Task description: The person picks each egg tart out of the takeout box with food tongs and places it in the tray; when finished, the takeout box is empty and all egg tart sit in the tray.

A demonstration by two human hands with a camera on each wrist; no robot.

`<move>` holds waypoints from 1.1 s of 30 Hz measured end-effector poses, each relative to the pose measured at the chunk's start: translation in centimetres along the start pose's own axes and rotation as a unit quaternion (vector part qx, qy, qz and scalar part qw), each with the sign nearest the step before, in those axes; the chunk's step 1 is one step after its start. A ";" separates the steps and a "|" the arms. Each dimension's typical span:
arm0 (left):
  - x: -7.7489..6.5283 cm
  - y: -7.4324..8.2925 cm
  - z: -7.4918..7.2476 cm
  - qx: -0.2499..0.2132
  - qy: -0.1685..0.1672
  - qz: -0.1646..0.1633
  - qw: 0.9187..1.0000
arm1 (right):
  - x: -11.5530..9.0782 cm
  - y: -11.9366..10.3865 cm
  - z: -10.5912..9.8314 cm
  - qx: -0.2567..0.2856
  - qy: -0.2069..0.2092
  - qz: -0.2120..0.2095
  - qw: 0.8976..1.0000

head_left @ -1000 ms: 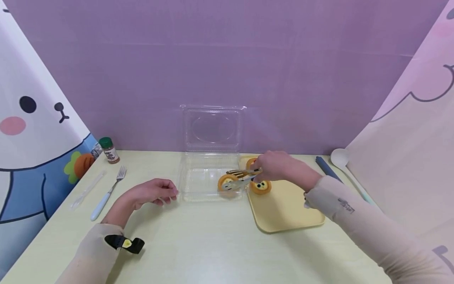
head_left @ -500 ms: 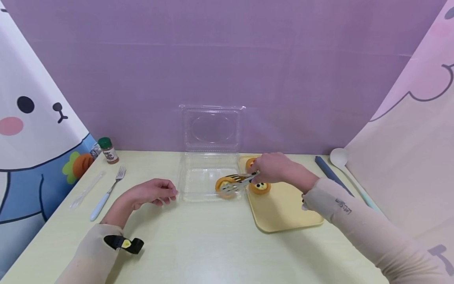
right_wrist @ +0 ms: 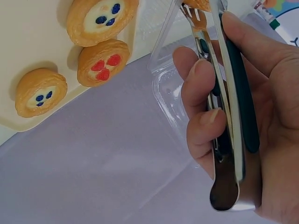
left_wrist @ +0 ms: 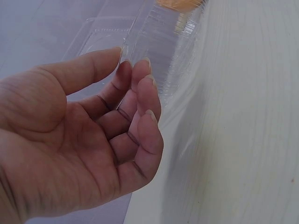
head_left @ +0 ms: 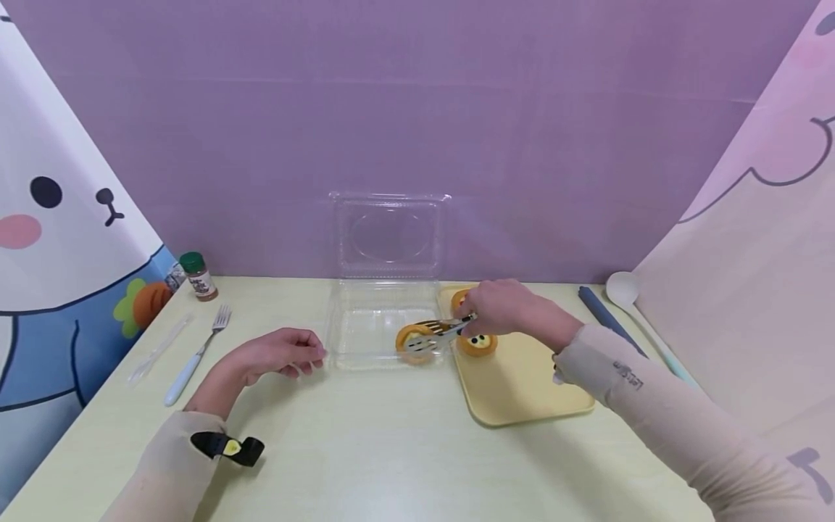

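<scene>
My right hand (head_left: 499,308) grips metal tongs (right_wrist: 238,107) with dark green handle pads. Their ends are at an egg tart (head_left: 409,335) inside the right part of a clear plastic clamshell container (head_left: 365,333), whose lid stands up at the back. The thumb and index finger of my left hand (head_left: 277,354) pinch the container's left rim, the other fingers loosely curled, as the left wrist view shows. On the yellow tray (head_left: 522,391) sit more tarts: two with blue dots (right_wrist: 103,19) (right_wrist: 41,93) and one with red pieces (right_wrist: 103,63).
At left lie a fork (head_left: 196,362) with a pale blue handle and a clear plastic utensil (head_left: 159,351), near a green-capped seasoning jar (head_left: 199,277). A dark blue stick-like object (head_left: 609,319) and a white spoon (head_left: 625,290) lie at right. A purple backdrop (head_left: 391,109) rises behind the table.
The tongs and the tart shifted slightly left inside the container, and the tong arms came closer together. Over the last half second little moved. My left hand stayed at the rim.
</scene>
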State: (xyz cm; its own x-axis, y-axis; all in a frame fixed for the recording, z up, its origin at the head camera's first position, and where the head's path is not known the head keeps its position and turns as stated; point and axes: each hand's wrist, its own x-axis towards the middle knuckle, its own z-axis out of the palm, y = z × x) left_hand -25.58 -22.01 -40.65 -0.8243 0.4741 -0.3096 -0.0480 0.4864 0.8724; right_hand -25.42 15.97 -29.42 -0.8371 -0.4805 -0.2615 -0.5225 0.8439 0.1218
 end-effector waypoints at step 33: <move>-0.1 0.1 0.1 -0.003 -0.003 0.000 1.000 | -2.2 1.9 2.3 0.127 0.108 -0.025 0.986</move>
State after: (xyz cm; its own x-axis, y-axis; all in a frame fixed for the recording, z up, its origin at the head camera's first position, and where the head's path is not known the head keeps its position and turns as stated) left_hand -25.50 -21.96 -40.61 -0.8204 0.4785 -0.3129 -0.0526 0.4819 0.8747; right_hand -24.17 19.19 -30.86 -0.8406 -0.5394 -0.0485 -0.5295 0.8373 -0.1363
